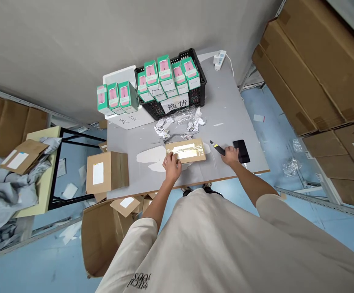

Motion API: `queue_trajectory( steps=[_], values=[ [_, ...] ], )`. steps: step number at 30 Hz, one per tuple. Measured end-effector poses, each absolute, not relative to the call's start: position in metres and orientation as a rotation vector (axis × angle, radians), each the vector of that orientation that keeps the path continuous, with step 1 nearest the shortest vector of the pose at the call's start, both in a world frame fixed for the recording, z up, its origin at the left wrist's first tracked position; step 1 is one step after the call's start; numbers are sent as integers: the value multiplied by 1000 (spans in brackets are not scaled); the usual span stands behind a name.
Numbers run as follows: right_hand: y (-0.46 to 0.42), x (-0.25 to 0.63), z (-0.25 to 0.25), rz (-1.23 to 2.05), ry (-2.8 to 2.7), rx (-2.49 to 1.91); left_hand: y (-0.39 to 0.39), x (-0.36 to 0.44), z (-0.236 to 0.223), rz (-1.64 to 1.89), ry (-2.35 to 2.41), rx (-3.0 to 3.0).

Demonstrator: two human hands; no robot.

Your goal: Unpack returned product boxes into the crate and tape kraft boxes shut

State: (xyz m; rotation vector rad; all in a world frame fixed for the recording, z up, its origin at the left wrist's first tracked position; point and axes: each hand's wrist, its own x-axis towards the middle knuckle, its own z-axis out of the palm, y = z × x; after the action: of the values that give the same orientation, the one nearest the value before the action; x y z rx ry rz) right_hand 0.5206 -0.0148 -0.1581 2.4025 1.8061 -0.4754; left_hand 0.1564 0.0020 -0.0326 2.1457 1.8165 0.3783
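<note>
A small flat cardboard box (192, 158) with a pale label and shiny tape lies on the grey table (228, 110). My left hand (172, 167) grips its left end, fingers over the top and near edge. To the right, my right hand (231, 155) is closed around a black and yellow box cutter (218, 148), its tip pointing up and left toward the box but apart from it. A dark phone (241, 151) lies just right of that hand. Crumpled paper (162, 129) and clear plastic wrap (184, 115) are beyond the box.
A black crate (203, 87) of green-and-pink boxes stands at the back, beside a white bin (143, 117) holding similar boxes. A power strip (220, 60) sits at the back right. A larger carton (106, 173) is at the left edge; an open carton (99, 240) stands below.
</note>
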Motion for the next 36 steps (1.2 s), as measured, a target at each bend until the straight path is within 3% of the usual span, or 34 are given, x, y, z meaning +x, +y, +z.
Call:
queue_trajectory(
  steps=[8, 18, 27, 31, 36],
  values=[
    [-16, 531, -158, -450, 1899, 2392, -2, 157, -30, 327, 1825, 2152],
    [-8, 500, -118, -635, 1771, 2676, -2, 142, -33, 315, 1735, 2204],
    [39, 478, -53, -1324, 1722, 3170, -3, 116, -32, 391, 1559, 2260],
    [57, 454, -13, -1591, 1872, 3073, -3, 104, -31, 439, 1461, 2316],
    [60, 406, 29, -1785, 2117, 2640, -4, 92, -30, 447, 1356, 2379]
  ],
)
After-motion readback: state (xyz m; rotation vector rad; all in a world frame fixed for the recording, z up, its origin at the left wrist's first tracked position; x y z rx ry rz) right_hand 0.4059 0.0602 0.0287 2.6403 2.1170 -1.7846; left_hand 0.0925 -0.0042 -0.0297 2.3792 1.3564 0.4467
